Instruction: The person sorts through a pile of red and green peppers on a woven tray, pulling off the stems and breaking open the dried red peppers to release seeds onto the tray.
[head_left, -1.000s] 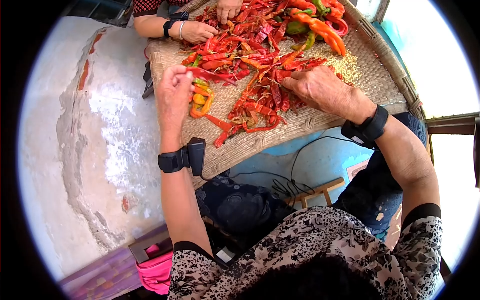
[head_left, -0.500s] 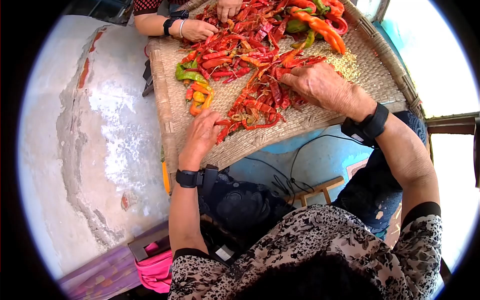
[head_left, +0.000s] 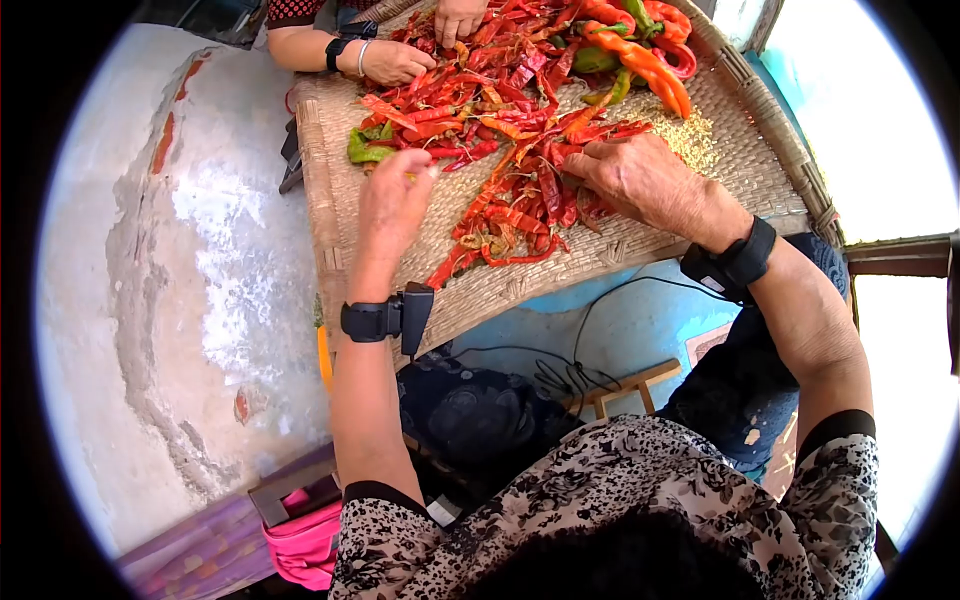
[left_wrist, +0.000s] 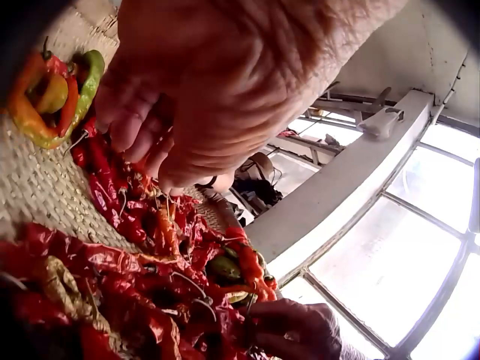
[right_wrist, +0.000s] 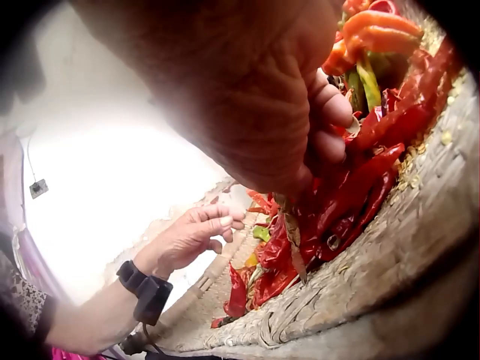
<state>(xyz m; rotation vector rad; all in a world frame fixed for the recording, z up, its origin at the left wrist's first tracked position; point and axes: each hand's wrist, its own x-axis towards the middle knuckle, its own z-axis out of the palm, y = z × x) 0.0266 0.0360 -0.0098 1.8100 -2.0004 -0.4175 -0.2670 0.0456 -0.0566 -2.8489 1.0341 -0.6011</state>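
Note:
My left hand (head_left: 393, 205) hovers over the left side of a woven tray (head_left: 345, 215), its fingers loosely bent with nothing between them. Beneath it, partly hidden in the head view, lie yellow, orange and green peppers (left_wrist: 56, 97). At the right of the nearer heap of dried red chilies (head_left: 515, 215), my right hand (head_left: 640, 180) pinches a dried red chili (right_wrist: 352, 180) between thumb and fingers. Its fingertips are partly buried among the other chilies.
Across the tray, another person's hands (head_left: 395, 62) work in the larger chili pile (head_left: 500, 60). Fresh orange peppers (head_left: 645, 65) lie at the far right, beside scattered pale seeds (head_left: 695, 138). A whitewashed wall (head_left: 220, 250) stands at left; a cable (head_left: 585, 330) hangs below the tray.
A second ago my left hand held a long red chili. It dropped empty to the near chilies, then rose again over the tray's left side. My right hand has stayed nearly still.

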